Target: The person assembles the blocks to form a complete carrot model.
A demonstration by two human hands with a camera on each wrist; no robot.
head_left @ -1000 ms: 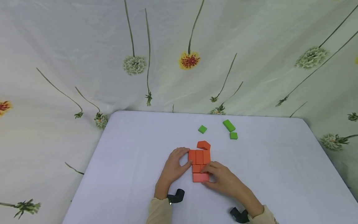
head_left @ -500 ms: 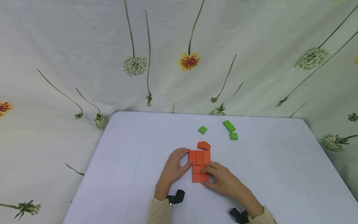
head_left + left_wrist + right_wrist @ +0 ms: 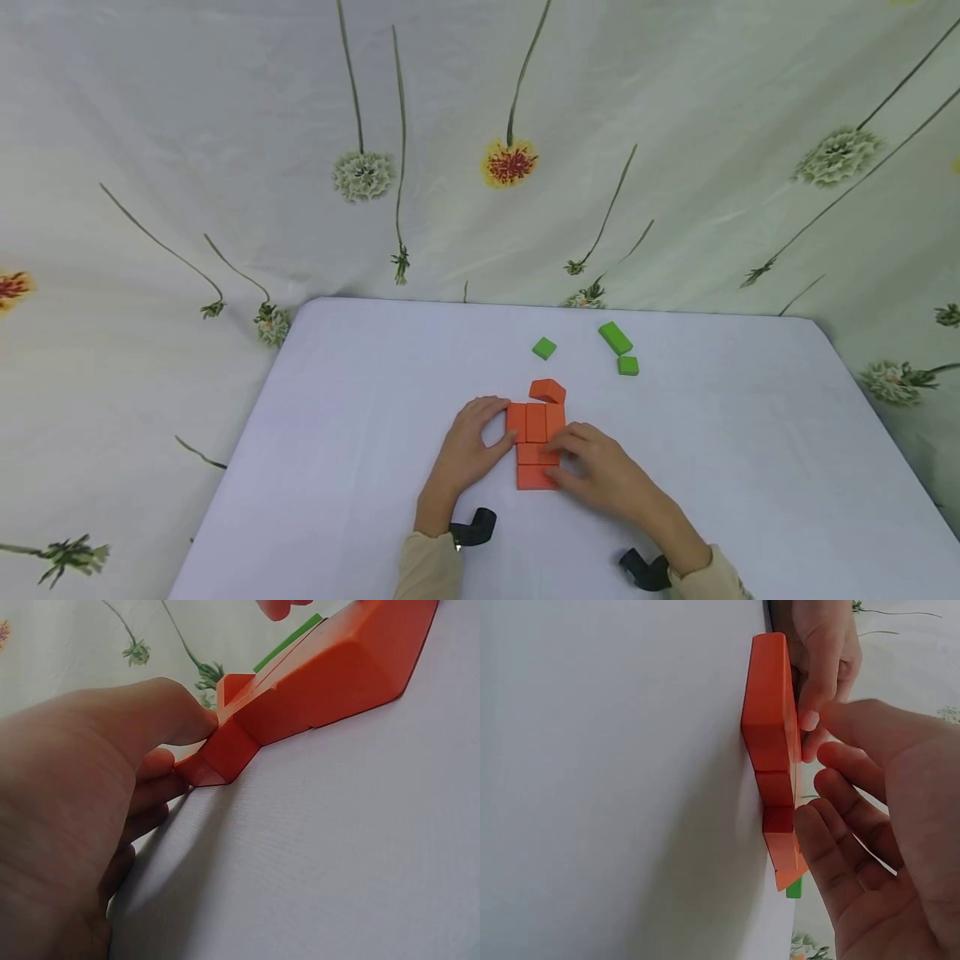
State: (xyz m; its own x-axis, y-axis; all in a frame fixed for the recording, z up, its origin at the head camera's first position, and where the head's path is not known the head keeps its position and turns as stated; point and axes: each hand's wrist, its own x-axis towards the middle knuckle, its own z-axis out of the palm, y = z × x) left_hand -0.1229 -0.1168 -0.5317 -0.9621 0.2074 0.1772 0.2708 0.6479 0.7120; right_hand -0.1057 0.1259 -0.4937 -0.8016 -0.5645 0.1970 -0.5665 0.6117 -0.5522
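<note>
Several orange blocks (image 3: 536, 423) lie side by side on the white table, forming a flat shape. An angled orange block (image 3: 547, 391) lies at its far end. My left hand (image 3: 469, 447) holds the left block of the row, thumb at its near corner and fingers at its far corner. In the left wrist view the thumb presses that orange block (image 3: 233, 752). My right hand (image 3: 603, 471) hovers at the right of the near orange block (image 3: 536, 477). In the right wrist view its fingers (image 3: 840, 855) are loosely bent, with nothing between them and the thumb.
Behind the orange shape lie a small green block (image 3: 544, 348), a longer green block (image 3: 616, 337) and another small green one (image 3: 628, 366). The white table (image 3: 360, 400) ends at a flower-patterned cloth (image 3: 450, 208). Black wrist cameras (image 3: 474, 527) sit on both wrists.
My right hand has let go of the near orange blocks and lifted slightly up and to the right. The left hand and the blocks stay where they were.
</note>
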